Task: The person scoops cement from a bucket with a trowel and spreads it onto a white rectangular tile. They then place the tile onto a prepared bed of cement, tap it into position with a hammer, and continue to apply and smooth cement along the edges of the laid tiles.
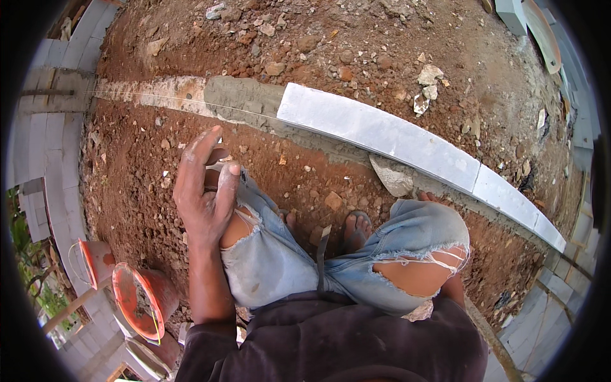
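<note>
I am squatting on red, stony soil in torn pale jeans. My left hand [203,191] is raised above my left knee, dusty, fingers spread, holding nothing. My right hand [431,197] is almost wholly hidden behind my right knee; only fingertips show, close to the row of white blocks [382,134]. The blocks lie end to end on a grey mortar bed [245,99] that runs on bare to the left. A thin string line [159,99] is stretched along that bed.
A broken grey stone chunk [391,175] lies in front of the blocks, near my sandalled foot [356,226]. Two orange buckets [137,299] [95,261] stand at my lower left. Pale block walls [44,146] border the left and right sides. Loose rubble covers the ground beyond.
</note>
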Tool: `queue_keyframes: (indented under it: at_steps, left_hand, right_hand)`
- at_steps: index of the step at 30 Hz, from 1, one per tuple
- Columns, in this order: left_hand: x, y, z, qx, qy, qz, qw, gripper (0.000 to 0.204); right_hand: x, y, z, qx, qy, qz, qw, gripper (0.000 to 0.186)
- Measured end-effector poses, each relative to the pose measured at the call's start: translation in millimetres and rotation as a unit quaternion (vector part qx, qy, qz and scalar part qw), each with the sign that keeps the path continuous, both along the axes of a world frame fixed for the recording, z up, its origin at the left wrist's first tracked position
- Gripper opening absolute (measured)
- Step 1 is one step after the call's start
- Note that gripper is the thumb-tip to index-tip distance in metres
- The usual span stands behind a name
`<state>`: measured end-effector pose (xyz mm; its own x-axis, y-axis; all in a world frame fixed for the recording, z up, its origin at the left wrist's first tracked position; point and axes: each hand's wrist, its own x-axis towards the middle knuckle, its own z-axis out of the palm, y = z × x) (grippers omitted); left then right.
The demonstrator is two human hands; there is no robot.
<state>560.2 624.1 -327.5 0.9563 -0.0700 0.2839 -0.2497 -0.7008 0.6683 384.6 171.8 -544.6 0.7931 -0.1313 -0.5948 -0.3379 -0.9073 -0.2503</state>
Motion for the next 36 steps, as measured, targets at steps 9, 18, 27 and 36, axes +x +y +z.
queue_keyframes:
  at_steps: [9,18,27,36]
  left_hand:
    - [-3,-7,0,0.002,0.012,0.003,1.000,0.046]
    - [-9,-6,5,0.074,-0.006,-0.002,0.997,0.044]
    - [-3,-11,3,0.063,0.018,-0.009,0.998,0.045]
    - [-2,-8,2,0.046,0.021,-0.013,0.999,0.046]
  right_hand:
    - [8,10,41,0.155,0.076,0.137,0.976,0.029]
    - [101,55,12,0.174,-0.062,0.180,0.966,0.029]
    - [88,47,-40,0.108,-0.064,0.190,0.974,0.034]
    - [50,45,-48,0.130,-0.239,0.040,0.961,0.037]
